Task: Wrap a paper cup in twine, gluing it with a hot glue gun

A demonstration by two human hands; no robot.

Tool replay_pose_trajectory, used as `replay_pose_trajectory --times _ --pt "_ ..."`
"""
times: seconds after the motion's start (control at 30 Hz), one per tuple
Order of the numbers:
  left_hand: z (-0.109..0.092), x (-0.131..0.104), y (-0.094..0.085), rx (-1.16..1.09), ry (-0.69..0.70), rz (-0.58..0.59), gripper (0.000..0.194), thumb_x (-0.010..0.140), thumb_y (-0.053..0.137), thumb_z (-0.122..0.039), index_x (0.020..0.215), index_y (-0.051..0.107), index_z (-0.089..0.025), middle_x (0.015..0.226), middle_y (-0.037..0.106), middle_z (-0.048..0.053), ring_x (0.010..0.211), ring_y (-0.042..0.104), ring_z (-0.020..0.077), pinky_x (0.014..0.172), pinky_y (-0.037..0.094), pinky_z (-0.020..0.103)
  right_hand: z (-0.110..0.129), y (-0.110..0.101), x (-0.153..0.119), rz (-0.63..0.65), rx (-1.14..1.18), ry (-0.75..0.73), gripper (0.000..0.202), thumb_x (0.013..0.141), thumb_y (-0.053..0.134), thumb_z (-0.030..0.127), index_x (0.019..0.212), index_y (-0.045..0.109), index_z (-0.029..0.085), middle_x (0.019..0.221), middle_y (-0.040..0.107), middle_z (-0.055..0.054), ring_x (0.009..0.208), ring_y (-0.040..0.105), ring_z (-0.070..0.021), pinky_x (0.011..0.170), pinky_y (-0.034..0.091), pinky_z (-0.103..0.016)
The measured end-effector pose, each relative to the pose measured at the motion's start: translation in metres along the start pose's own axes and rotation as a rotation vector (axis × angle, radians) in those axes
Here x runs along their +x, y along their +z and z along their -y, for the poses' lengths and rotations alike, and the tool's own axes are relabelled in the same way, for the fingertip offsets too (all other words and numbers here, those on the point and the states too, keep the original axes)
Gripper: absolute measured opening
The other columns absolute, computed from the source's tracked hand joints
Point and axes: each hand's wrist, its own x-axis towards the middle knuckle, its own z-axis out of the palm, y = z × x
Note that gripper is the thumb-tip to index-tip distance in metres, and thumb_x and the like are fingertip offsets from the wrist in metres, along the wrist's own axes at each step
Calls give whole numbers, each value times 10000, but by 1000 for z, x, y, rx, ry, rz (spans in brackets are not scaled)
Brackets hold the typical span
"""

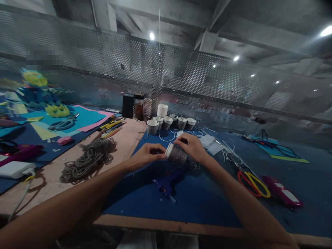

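Right, two bare hands on one cup: the left hand (146,155) has thumb and fingertips narrowed at the white rim, the right hand (190,145) curls its fingers over the upper side. Both have hold of the wrapped cup (178,155), which lies tipped over between them, its wall a dull grey.

Count along now! Beyond the fingertips stand six more grey-sided cups (152,128) in a bunch, with one stack of white cups (162,110) rising behind. Past the left fingers, farther out, one dark-lidded jar (138,108) and one black block (128,107). Just below the fingers, one blue glue gun (166,183); left of the left hand, one heap of grey cord (89,159). Out right of the right fingers, one pair of red-and-yellow scissors (250,182) and one maroon tool (282,192). Well left of the left fingers — one pair of grey-blue scissors (62,124) and two yellow crowns (57,110).

Harder going now: a small coil of cord (194,163) pokes out beneath the right palm, partly covered. The glue gun is blurred, dark on the blue mat (207,207). Far left, another maroon thing (27,152) is cut off by the edge, and how many cups make up that stack, you cannot tell.
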Motion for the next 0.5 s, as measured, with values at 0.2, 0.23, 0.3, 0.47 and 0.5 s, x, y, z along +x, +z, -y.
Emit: replay_pose_trajectory --times 0.2,0.23,0.3,0.47,0.5 --pt "4 2 -3 -30 17 -113 219 780 741 -322 918 741 -153 911 699 63 873 616 194 834 454 332 -4 -11 1 126 72 97 381 982 439 524 1145 634 239 1085 702 -62 923 654 -197 785 470 -318" --pt "5 2 -4 -31 21 -127 220 780 740 -323 920 741 -153 912 704 63 874 619 196 838 455 335 -4 -13 0 174 88 107 394 975 447 537 1188 613 249 1102 701 -65 920 660 -201 781 481 -324" --pt "7 3 -5 -37 22 -139 225 780 740 -327 926 742 -156 919 713 64 884 625 201 847 458 338 -4 -15 -2 234 90 115 416 939 518 544 1238 582 261 1121 696 -74 904 669 -213 766 503 -340" --pt "9 5 -6 -150 -20 -173 281 758 759 -332 989 737 -171 974 722 63 911 638 205 864 469 328 4 -10 -5 170 51 -3 511 836 701 450 1282 544 255 1241 629 -98 1067 624 -255 894 505 -409" --pt "9 5 -7 -195 -27 -188 289 766 751 -339 1001 735 -172 981 722 65 911 640 204 864 472 326 7 -9 -5 147 53 -47 531 820 724 426 1287 537 255 1256 614 -98 1113 602 -259 933 489 -419"
